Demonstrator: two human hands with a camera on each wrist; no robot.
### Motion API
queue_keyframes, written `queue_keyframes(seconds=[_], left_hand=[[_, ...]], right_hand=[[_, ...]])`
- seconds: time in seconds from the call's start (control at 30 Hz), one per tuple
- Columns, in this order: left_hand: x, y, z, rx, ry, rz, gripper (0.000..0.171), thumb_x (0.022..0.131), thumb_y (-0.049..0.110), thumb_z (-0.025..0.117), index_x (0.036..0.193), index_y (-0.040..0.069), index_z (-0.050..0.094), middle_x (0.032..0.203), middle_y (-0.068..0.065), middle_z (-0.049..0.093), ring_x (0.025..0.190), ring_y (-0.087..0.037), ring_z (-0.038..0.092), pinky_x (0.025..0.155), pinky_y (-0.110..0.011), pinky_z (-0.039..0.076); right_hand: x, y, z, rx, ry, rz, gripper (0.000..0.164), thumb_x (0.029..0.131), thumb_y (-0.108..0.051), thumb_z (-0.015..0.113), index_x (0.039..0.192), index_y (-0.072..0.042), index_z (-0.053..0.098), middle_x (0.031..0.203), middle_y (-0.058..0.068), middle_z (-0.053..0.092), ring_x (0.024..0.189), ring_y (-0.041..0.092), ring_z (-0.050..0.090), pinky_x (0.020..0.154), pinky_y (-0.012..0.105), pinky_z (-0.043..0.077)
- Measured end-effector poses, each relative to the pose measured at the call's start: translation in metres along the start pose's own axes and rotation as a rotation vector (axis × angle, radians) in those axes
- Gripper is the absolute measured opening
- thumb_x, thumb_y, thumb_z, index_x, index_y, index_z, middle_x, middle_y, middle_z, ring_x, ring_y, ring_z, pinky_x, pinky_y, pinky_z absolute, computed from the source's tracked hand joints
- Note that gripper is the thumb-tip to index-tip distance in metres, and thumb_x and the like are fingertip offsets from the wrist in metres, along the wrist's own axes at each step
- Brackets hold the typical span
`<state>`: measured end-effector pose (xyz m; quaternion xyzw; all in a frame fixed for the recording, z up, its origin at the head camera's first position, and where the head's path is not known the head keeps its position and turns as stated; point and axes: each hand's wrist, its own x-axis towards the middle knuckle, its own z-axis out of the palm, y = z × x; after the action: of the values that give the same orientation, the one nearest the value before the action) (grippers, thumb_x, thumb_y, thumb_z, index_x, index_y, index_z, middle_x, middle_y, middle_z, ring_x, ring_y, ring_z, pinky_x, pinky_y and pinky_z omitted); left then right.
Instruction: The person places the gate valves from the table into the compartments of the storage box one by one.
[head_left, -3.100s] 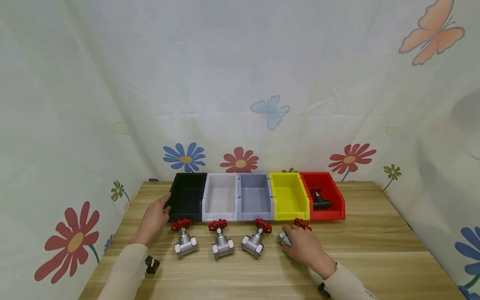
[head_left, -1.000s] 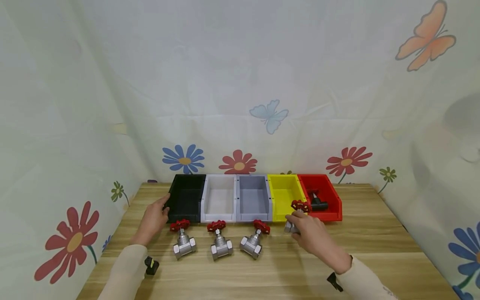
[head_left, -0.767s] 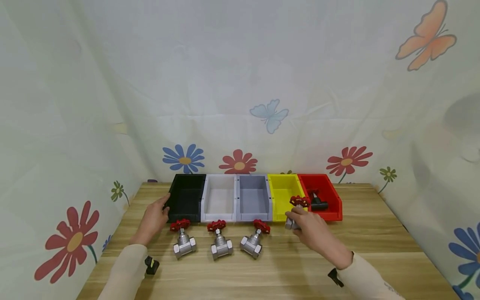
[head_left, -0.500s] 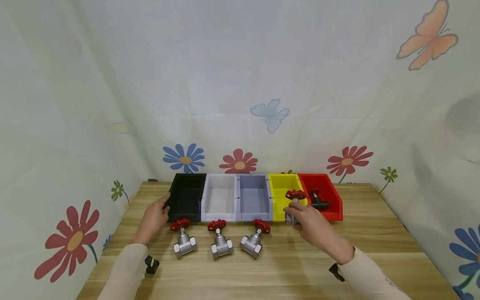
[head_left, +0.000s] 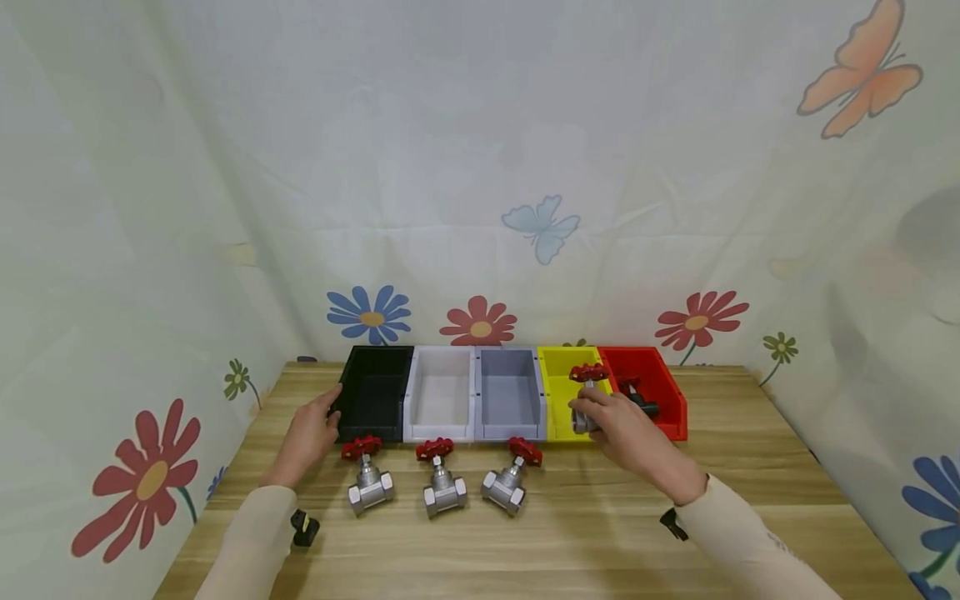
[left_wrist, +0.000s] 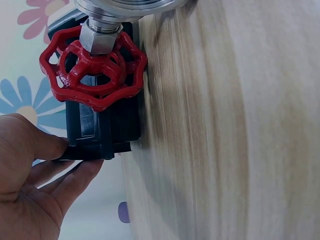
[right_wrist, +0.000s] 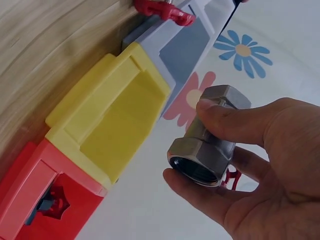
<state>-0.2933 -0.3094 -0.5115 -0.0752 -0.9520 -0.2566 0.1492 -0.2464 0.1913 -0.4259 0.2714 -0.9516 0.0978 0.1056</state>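
Note:
My right hand (head_left: 630, 437) grips the metal body of a gate valve (right_wrist: 202, 142) between thumb and fingers. Its red handwheel points up, and the valve overlaps the front of the yellow bin (head_left: 558, 421) in the head view. On the far left, my left hand (head_left: 303, 433) pinches the side wall of the black bin (left_wrist: 90, 151) between thumb and fingers. Three more silver valves with red handwheels lie on the table before the bins: a left valve (head_left: 370, 486), a middle valve (head_left: 444, 490) and a right valve (head_left: 505, 487).
Between the black and yellow bins stand a white bin (head_left: 440, 433) and a grey bin (head_left: 511, 432). The red bin (head_left: 678, 417) at the right end holds a black fitting (head_left: 645, 405) with a red handle. A printed curtain (head_left: 465, 167) hangs behind the wooden table (head_left: 450, 558).
My right hand has raised the fourth valve from the tabletop and carried it forward over the yellow bin's front. The left hand stays at the black bin.

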Motion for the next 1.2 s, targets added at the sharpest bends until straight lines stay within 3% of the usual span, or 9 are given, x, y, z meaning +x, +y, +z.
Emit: queue_keyframes(seconds=[0.4,0.9,1.2], left_hand=[[0.001,-0.001,0.001,0.006,-0.011,-0.003,0.052,0.093,-0.003,0.053,0.144,-0.007,0.043,0.139,-0.034,0.05,0.122,-0.048,0.054,0.099,-0.061,0.046],[0.0,0.0,0.002,0.007,-0.011,-0.005,0.052,0.093,-0.002,0.054,0.144,-0.007,0.043,0.138,-0.033,0.051,0.122,-0.048,0.055,0.098,-0.06,0.046],[0.001,-0.001,0.002,0.007,-0.015,-0.016,0.052,0.094,-0.002,0.053,0.144,-0.006,0.043,0.14,-0.033,0.049,0.123,-0.049,0.053,0.1,-0.061,0.045]], right_hand=[[0.014,0.021,0.006,0.024,-0.018,0.04,0.055,0.078,-0.003,0.08,0.13,-0.011,0.064,0.137,0.012,0.058,0.117,0.033,0.059,0.1,0.052,0.05],[0.034,0.039,0.019,0.037,-0.042,0.083,0.054,0.08,-0.004,0.078,0.131,-0.012,0.063,0.136,0.01,0.059,0.117,0.03,0.06,0.098,0.047,0.053],[0.049,0.043,0.032,0.061,-0.109,0.134,0.057,0.08,-0.004,0.079,0.133,-0.013,0.061,0.137,0.01,0.058,0.118,0.03,0.059,0.098,0.047,0.053]])
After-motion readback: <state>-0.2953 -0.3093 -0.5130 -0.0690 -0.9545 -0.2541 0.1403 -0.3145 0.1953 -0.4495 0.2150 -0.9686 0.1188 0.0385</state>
